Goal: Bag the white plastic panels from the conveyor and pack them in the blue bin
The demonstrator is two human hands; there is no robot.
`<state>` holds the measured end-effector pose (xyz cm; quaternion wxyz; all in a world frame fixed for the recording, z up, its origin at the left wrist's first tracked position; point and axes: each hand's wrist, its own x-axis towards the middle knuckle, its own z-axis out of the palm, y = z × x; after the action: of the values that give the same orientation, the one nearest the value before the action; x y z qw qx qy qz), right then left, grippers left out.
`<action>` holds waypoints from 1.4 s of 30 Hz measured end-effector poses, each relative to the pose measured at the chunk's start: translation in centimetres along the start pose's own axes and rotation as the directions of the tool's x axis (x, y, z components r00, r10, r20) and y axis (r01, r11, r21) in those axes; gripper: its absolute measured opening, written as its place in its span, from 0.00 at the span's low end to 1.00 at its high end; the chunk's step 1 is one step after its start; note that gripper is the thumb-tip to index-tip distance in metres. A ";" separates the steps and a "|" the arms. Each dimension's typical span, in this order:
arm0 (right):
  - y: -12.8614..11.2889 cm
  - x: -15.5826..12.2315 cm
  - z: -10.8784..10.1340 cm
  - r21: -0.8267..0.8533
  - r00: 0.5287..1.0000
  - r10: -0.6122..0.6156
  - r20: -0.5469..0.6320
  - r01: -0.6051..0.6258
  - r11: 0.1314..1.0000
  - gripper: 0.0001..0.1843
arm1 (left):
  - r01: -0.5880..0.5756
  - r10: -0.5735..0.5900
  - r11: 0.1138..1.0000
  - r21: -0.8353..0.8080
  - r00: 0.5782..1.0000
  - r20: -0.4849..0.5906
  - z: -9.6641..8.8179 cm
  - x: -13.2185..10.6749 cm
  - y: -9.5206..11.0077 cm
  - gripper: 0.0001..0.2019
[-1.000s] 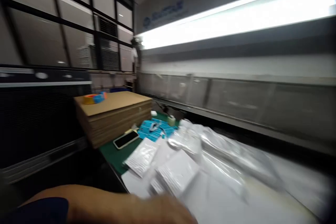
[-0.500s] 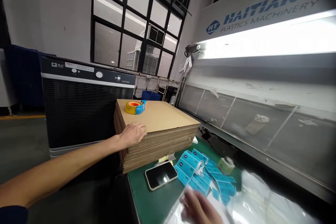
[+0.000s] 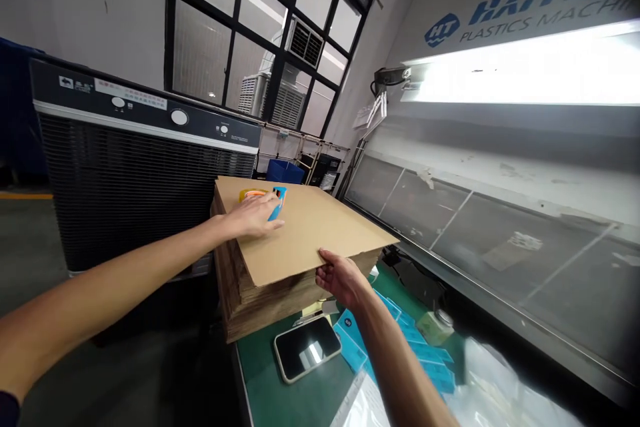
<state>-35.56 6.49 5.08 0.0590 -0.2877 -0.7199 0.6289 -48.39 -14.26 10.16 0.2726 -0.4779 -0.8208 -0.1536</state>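
Note:
A stack of flat corrugated cardboard sheets (image 3: 260, 307) stands on the green mat. Its top sheet (image 3: 310, 233) looks raised and tilted at the near corner. My right hand (image 3: 343, 277) is shut on that sheet's near edge, with the fingers curled under it. My left hand (image 3: 255, 215) lies on the sheet's far left part, touching its surface. Right behind those fingers is a blue and orange tape dispenser (image 3: 277, 203), partly hidden by the hand. I cannot tell whether the fingers touch it.
A black phone (image 3: 307, 349) and blue label sheets (image 3: 350, 340) lie on the green mat (image 3: 260, 360) below the stack. A small jar (image 3: 435, 328) stands beyond them, with white plastic bags (image 3: 495, 380) at the lower right. A black cooler unit (image 3: 140, 173) stands left of the stack.
My right hand has moved from above the labels to the cardboard's near edge, and the top sheet now tilts up. My left hand has slid farther back, towards the tape dispenser.

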 end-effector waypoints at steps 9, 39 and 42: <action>-1.4 -2.7 -0.1 -0.640 0.916 -0.372 -0.150 0.197 0.743 0.28 | -0.014 0.012 0.999 0.047 0.999 0.040 2.8 0.4 -4.7 0.11; -6.0 -6.7 4.0 -0.627 0.431 -0.477 0.766 0.664 -0.407 0.10 | 0.045 -0.047 0.999 -0.015 0.954 -0.295 -2.4 -3.2 -6.1 0.15; -5.6 -7.6 6.6 -0.723 0.567 -0.548 0.615 0.682 -0.105 0.17 | 0.081 -0.086 0.996 -0.030 0.947 -0.310 -2.8 -3.4 -5.9 0.15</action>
<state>-34.15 -3.17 11.15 0.1204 0.1425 -0.9824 -0.0112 -51.36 -21.00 10.41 0.3878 -0.4149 -0.7858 -0.2451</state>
